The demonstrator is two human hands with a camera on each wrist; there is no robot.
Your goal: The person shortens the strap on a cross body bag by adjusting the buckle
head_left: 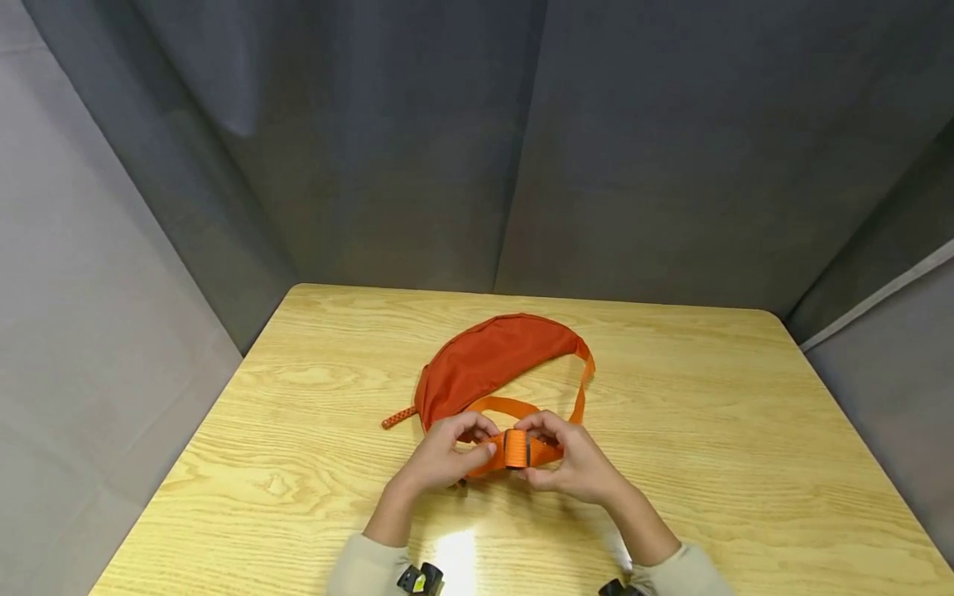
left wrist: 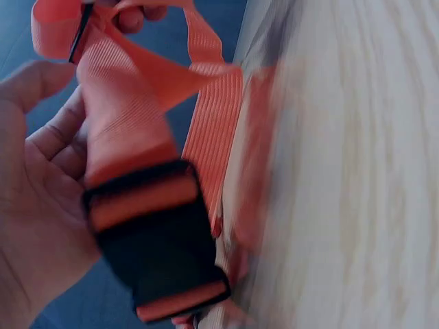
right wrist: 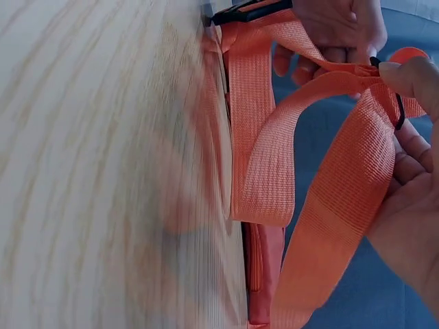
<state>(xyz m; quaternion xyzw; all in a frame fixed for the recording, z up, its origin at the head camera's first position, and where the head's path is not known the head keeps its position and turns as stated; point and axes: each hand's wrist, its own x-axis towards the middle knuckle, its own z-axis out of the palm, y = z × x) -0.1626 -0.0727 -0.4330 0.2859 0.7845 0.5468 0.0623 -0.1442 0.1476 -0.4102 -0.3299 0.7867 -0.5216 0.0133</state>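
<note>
A red-orange waist bag (head_left: pixel 495 364) lies on the table with its orange webbing strap (head_left: pixel 585 382) looping toward me. Both hands hold the strap just in front of the bag. My left hand (head_left: pixel 447 454) pinches the webbing left of a dark-edged strap slider (head_left: pixel 517 449). On the other side, my right hand (head_left: pixel 572 465) has thumb and fingers at the slider and the webbing. A black side-release buckle (left wrist: pixel 161 247), fastened together, hangs by the left palm in the left wrist view. The right wrist view shows the right thumb (right wrist: pixel 405 75) pressing at the slider's edge.
The wooden table (head_left: pixel 715 397) reaches out on all sides of the bag. A patterned cord zipper pull (head_left: pixel 398 417) sticks out from the bag's left end. Dark grey curtains (head_left: pixel 402 165) stand behind the table, with lighter grey fabric (head_left: pixel 97 331) at the left.
</note>
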